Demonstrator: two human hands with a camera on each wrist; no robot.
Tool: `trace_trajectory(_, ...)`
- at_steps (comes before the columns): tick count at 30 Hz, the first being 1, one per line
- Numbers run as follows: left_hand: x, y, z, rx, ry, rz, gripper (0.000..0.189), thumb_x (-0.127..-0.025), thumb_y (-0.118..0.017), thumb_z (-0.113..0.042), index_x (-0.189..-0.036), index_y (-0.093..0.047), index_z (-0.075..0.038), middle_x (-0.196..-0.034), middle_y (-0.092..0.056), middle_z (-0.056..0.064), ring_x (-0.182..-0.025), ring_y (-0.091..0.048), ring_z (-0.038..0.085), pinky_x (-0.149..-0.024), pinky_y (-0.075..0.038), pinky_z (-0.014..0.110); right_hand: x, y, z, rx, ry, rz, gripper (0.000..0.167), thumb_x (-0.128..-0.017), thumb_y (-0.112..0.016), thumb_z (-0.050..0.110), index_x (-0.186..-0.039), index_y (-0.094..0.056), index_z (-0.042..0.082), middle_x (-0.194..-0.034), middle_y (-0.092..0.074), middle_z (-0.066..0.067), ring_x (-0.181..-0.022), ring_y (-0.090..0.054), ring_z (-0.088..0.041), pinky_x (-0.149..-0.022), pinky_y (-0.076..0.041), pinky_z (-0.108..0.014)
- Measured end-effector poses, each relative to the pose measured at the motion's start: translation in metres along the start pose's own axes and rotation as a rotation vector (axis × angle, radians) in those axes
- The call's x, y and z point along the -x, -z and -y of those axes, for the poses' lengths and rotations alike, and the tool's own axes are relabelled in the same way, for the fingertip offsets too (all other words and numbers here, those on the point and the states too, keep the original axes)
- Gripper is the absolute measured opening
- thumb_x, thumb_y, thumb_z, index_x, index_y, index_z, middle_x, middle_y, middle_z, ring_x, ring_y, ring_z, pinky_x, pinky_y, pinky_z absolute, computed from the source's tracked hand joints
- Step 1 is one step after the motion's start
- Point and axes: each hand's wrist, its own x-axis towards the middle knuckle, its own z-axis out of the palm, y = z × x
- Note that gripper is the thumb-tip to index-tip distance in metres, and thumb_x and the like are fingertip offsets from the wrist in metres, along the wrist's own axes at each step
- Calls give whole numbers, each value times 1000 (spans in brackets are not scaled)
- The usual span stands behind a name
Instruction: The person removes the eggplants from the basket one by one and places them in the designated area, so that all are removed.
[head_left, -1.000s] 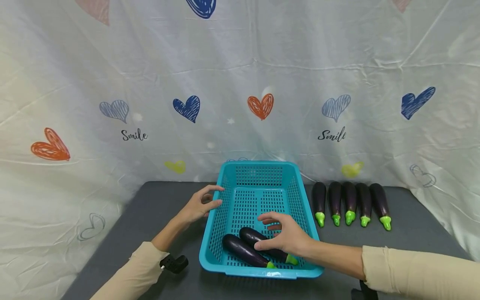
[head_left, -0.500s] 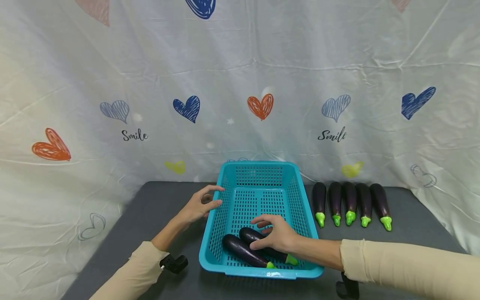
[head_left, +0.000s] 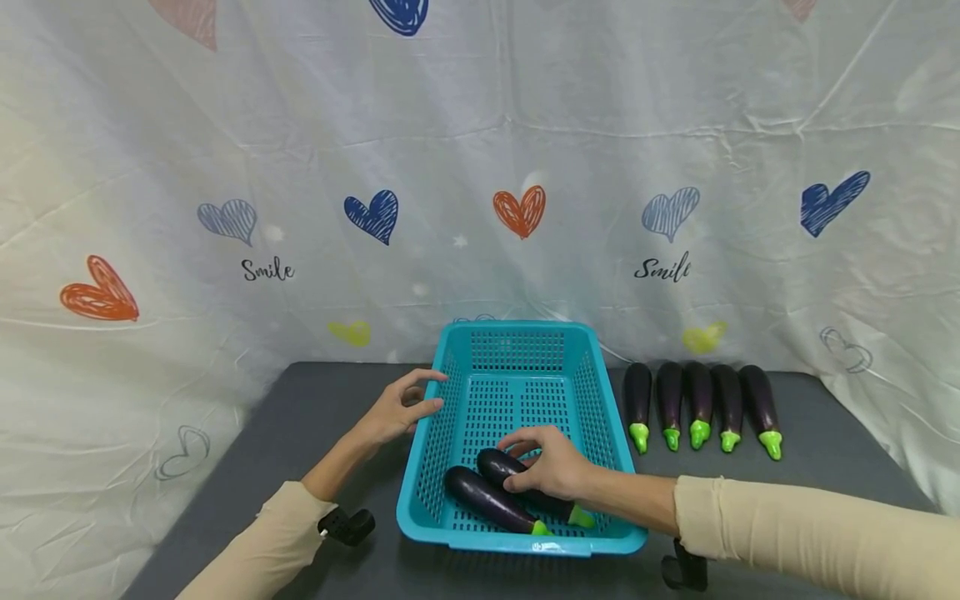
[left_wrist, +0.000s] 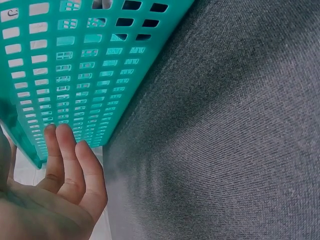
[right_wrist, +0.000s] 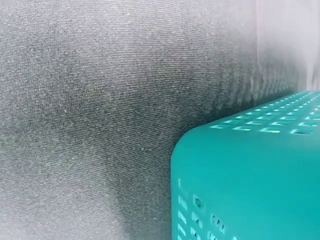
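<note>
A turquoise plastic basket [head_left: 585, 546] with slotted walls stands on the dark table. Two dark purple eggplants with green stems lie near its front end, the left eggplant [head_left: 483, 500] beside the right eggplant [head_left: 491, 465]. My right hand [head_left: 555, 467] reaches over the right wall and grips the right eggplant, thumb on the near side and fingers on the far side. At the left wall my left hand [head_left: 393, 412] holds the basket's rim, thumb and index finger over it. Its other fingers [left_wrist: 72, 165] lie against the outside of the wall. The right wrist view does not show the right hand.
Several more eggplants [head_left: 700, 404] lie side by side in a row on the table [head_left: 810, 483], right of the basket. A white curtain [head_left: 442, 275] printed with hearts hangs behind the table.
My right hand has moved left and down onto the right eggplant and closed on it; that eggplant's far end has risen slightly. The left hand has stayed at the rim.
</note>
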Motion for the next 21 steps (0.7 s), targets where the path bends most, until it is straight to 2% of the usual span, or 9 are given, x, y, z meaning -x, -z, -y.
trace_trajectory(5,0,0,0,5,5,-2,41,-106,-61,-19,-145,-52,-11,-82,-51,11,-59,-39,18,-57,-41,40,0,2,3,-30,32,-6,45,-79,-84,-2,-121,-70,1,-106,-66,-14,-92,-65,-30,-75,-57,-41)
trace_trajectory(12,1,0,-1,7,6,-1,41,-105,-61,-19,-145,-52,-11,-84,-52,11,-63,-41,19,-58,-42,41,0,8,6,-136,63,11,48,-86,-78,-1,-132,-64,-2,-113,-63,-17,-94,-68,-31,-75,-58,-42)
trace_trajectory(21,0,0,0,-1,1,3,41,-105,-61,-19,-145,-52,-11,-86,-52,12,-65,-41,20,-58,-42,41,-4,22,12,-166,116,20,58,-94,-70,2,-149,-53,7,-123,-58,-19,-103,-67,-32,-78,-58,-44)
